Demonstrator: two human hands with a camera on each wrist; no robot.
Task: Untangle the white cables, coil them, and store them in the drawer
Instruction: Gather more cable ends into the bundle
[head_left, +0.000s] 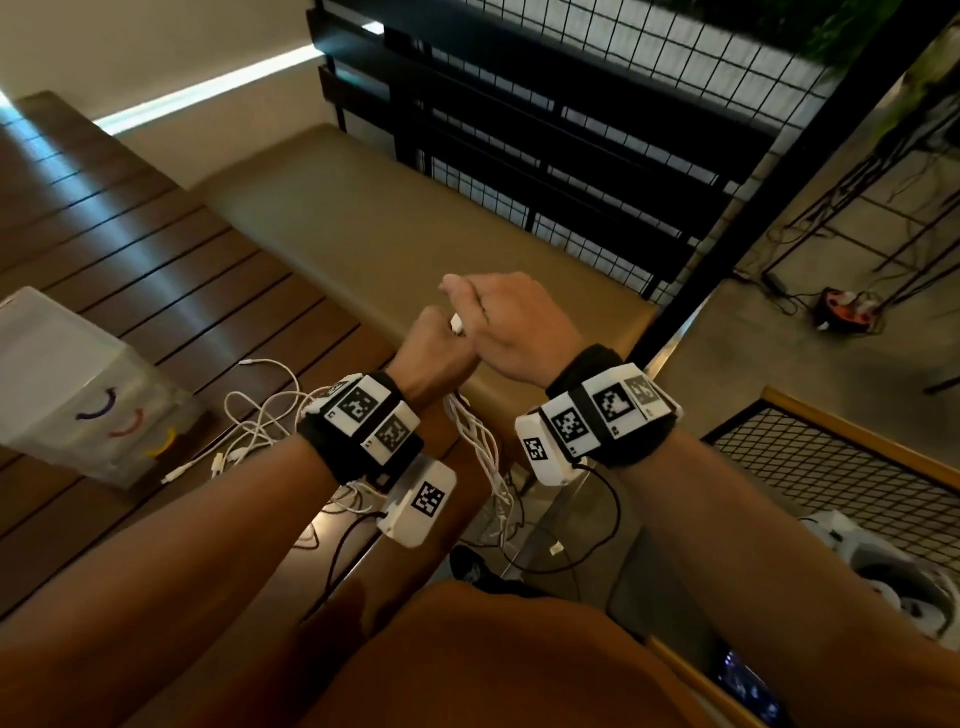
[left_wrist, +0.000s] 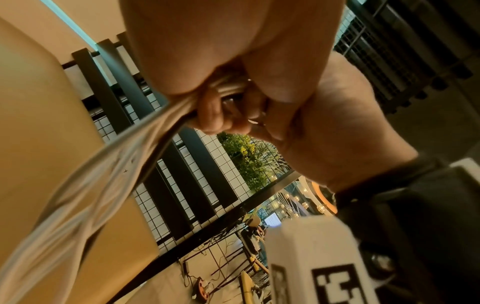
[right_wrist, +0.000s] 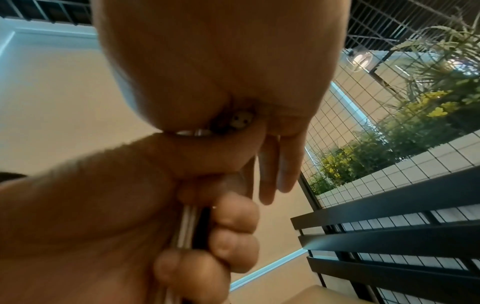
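We take the tan bench (head_left: 415, 228) as our landmark. Its near long edge meets a dark slatted wooden deck (head_left: 130, 249), and its far long edge runs along a black wire-mesh railing (head_left: 597, 130). Past the bench's right end the surface drops to a grey floor (head_left: 753, 332), where an orange cable reel (head_left: 844, 304) sits among dark cords. Both hands are raised above the bench's near right corner, with bare bench top stretching away beyond them.

On the deck, well to the left of the bench's near edge, stands a translucent drawer unit (head_left: 78, 384) with coloured curved handles. Its fronts look closed, and we cannot tell what is inside.

Our left hand (head_left: 434, 353) is a closed fist around a bundle of white cables (head_left: 475, 441); in the left wrist view the strands (left_wrist: 78, 201) run out of the fist as several parallel lines, blurred. Our right hand (head_left: 511, 325) touches the left, thumb and forefinger pinching a white plug end (head_left: 457, 325), while the other fingers (right_wrist: 283, 164) stretch out loosely. The held strands hang down over the bench's near edge. A second loose tangle (head_left: 260, 421) of white cables lies on the deck between the drawer unit and the bench, loops crossing, several connector ends showing.
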